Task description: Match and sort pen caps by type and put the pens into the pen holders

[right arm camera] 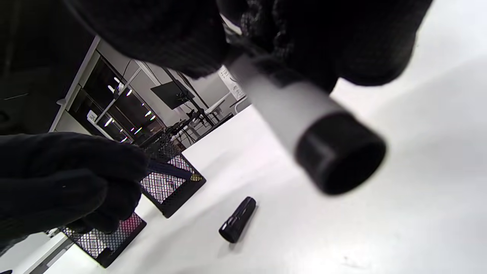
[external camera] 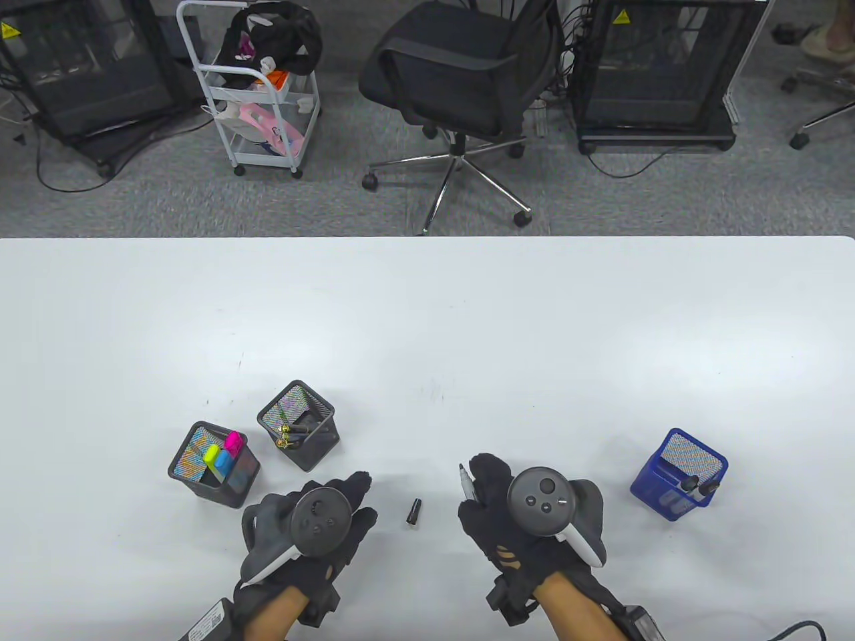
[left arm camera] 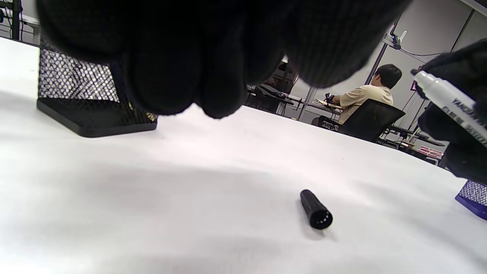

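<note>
A small black pen cap lies loose on the white table between my two hands; it also shows as the cap and the cap. My right hand grips an uncapped white marker with its tip pointing away from me. The right wrist view shows the marker's barrel and black rear end close up. My left hand hovers just left of the cap, fingers relaxed and holding nothing.
At left stand two black mesh holders: one with highlighters, one with pens. A blue mesh holder with markers stands to the right of my right hand. An office chair and a cart are beyond the table.
</note>
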`<move>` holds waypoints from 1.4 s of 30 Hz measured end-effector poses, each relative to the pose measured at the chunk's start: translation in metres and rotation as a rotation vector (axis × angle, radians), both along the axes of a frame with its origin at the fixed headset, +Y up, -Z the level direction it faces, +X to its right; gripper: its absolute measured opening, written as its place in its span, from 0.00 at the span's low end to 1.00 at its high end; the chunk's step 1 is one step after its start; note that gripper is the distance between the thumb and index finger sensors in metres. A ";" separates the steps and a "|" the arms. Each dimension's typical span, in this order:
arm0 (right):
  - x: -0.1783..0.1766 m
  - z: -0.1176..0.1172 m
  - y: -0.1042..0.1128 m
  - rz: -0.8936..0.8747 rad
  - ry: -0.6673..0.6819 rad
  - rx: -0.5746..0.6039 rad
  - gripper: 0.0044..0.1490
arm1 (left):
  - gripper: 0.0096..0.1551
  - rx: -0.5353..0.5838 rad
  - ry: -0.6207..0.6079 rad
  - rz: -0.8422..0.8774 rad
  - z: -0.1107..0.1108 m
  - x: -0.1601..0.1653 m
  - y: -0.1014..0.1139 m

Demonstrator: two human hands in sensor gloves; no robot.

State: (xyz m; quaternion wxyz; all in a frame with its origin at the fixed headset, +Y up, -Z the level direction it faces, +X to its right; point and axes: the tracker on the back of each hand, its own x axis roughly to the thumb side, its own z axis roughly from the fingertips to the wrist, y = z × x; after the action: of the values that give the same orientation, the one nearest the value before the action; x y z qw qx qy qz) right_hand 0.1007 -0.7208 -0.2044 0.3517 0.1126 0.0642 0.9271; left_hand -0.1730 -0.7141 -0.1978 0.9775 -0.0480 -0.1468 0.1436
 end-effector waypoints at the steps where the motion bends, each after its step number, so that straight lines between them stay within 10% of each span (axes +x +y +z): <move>1: 0.001 0.000 -0.001 0.004 0.005 0.011 0.50 | 0.34 -0.005 -0.001 -0.008 0.000 0.001 -0.001; 27: 0.032 0.002 0.005 0.028 -0.073 0.091 0.51 | 0.36 -0.070 -0.018 -0.512 -0.031 0.112 -0.037; 34: 0.031 0.001 0.005 0.037 -0.062 0.094 0.50 | 0.35 -0.109 0.000 -0.472 -0.035 0.107 -0.038; 42: 0.028 0.006 0.015 0.017 -0.018 0.156 0.51 | 0.29 -0.098 -0.030 0.052 -0.037 0.056 0.010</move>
State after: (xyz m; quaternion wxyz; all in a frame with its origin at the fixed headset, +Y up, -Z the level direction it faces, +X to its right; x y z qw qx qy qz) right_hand 0.1283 -0.7056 -0.1980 0.3347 0.1308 -0.0107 0.9332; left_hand -0.1165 -0.7038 -0.2347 0.9676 -0.0943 -0.1553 0.1751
